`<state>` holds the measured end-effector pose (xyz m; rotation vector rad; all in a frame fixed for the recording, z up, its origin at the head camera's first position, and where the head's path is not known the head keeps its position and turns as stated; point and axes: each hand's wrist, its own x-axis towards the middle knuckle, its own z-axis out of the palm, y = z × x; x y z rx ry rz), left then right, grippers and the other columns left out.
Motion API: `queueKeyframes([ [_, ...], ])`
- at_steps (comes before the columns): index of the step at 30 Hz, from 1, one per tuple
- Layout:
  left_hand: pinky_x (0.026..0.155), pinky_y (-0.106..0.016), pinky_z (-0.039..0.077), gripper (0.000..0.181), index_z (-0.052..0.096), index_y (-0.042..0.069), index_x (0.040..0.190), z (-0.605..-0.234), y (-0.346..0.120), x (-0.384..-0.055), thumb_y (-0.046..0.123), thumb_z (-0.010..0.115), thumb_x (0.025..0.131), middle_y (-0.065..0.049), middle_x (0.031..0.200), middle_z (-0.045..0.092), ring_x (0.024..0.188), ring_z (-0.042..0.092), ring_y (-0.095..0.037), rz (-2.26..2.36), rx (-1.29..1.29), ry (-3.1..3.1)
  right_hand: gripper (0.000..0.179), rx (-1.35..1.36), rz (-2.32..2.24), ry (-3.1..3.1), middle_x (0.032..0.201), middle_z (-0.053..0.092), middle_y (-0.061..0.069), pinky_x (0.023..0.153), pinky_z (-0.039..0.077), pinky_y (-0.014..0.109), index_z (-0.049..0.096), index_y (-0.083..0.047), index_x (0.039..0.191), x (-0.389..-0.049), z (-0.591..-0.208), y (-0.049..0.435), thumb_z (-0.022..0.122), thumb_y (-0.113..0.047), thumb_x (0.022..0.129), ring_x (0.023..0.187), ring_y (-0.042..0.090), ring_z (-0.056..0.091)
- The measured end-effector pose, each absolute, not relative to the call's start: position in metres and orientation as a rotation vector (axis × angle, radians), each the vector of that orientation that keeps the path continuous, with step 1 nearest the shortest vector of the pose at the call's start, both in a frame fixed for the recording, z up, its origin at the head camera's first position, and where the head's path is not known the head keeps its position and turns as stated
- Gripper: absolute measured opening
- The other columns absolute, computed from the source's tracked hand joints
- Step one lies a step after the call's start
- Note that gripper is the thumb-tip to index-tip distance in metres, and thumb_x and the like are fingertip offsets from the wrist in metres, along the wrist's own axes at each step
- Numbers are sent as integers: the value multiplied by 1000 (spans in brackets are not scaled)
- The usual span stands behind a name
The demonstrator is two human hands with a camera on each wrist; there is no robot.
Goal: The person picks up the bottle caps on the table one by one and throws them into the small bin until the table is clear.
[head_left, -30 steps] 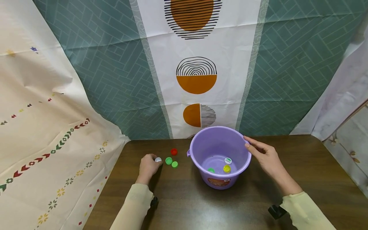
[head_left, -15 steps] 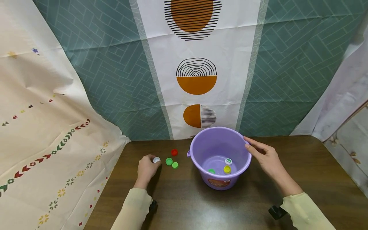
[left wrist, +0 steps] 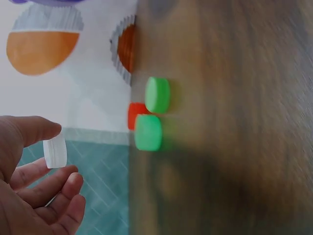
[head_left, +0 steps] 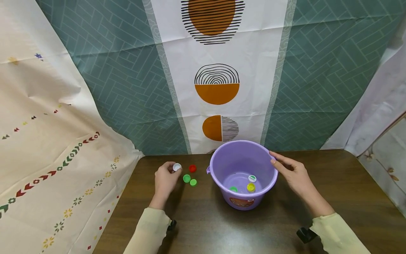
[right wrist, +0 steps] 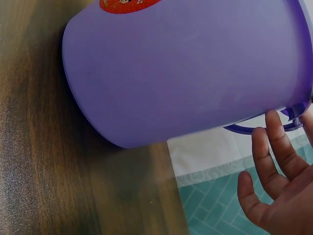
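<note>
My left hand pinches a white bottle cap between thumb and fingers. The left wrist view shows this ribbed cap held clear of the table, its side towards the camera. Just right of that hand lie a red cap and two green caps, one behind the other. A purple bucket stands upright, with a white cap, a yellow cap and a green cap inside. My right hand grips the bucket's right rim; its other fingers spread near the handle.
The brown wooden table stretches in front of the bucket and to both sides. A patterned curtain hangs along the table's back edge, and a cream cloth drapes down on the left. The bucket's handle hangs down at its side.
My left hand has raised the white cap off the table and shifted it slightly away and to the right. The right hand and bucket have stayed in place.
</note>
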<state>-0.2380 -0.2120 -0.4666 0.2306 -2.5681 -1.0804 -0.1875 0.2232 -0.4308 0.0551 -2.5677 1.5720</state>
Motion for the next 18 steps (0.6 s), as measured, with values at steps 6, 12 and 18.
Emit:
queueKeyframes([
  [6,64,-28,50,27,68,15,98,-453,-199,-235,29,75,76,-1,80,69,70,62,-13,-1102,156,-2504,45,54,1565,-2574,134,56,1,79,46,11,54,-34,130,-187,-431,223,55,-50,89,109,-6,51],
  [12,65,-29,51,26,68,16,97,-436,-187,-229,30,75,77,0,80,67,72,62,-13,-1170,103,-2457,44,43,1572,-2571,134,56,-1,80,46,11,54,-35,130,-188,-432,223,55,-51,88,110,-5,50],
  [18,70,-28,53,27,67,19,100,-422,-177,-223,32,75,77,4,85,67,77,63,-11,-1264,58,-2414,43,33,1588,-2561,134,56,-3,80,46,11,55,-37,129,-189,-434,224,55,-51,88,107,-8,51],
])
